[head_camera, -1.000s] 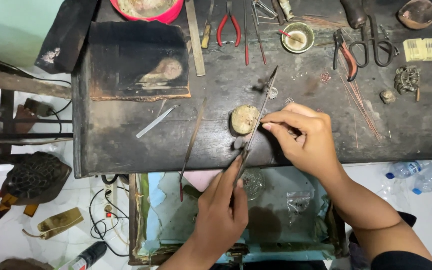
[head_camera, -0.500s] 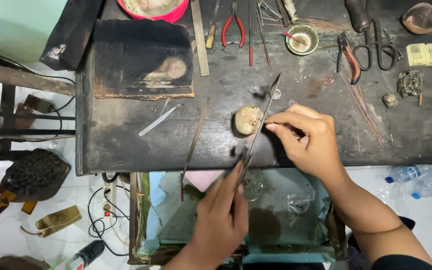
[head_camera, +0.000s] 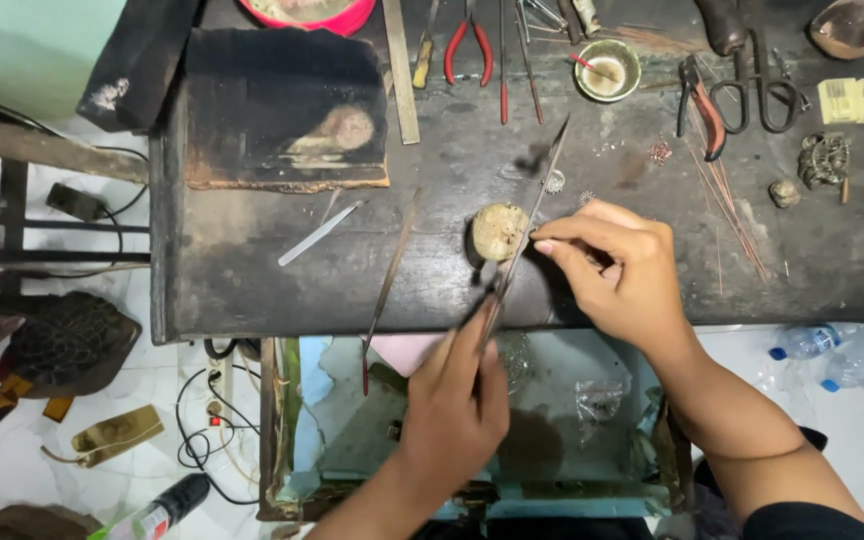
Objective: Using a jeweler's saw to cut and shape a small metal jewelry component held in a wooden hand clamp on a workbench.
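A long thin metal strip (head_camera: pixel 530 215) is held at its near end by the left hand (head_camera: pixel 457 400), whose fingers are closed around it just past the front edge of the dark workbench (head_camera: pixel 252 280). The strip runs diagonally away across the bench, and its far end points toward the tools at the back. The right hand (head_camera: pixel 617 270) is pinched shut, thumb and forefinger meeting right at the strip, beside a small round pale block (head_camera: pixel 498 232) that sits on the bench just left of the strip.

A slip is judged the main risk. Only the near end of the strip is gripped, so the far end could swing or spring sideways and sweep the small silvery pieces (head_camera: pixel 555 181) lying close under it off their spot. The round block could be nudged as well, since the strip passes along its edge. Anything knocked off the front edge would fall into the cluttered open drawer (head_camera: pixel 592 470) below.

Whether something tiny is pinched between the right fingertips, or only the strip itself, cannot be made out. Contact between strip and block cannot be confirmed. The near tip of the strip is covered by the left hand.
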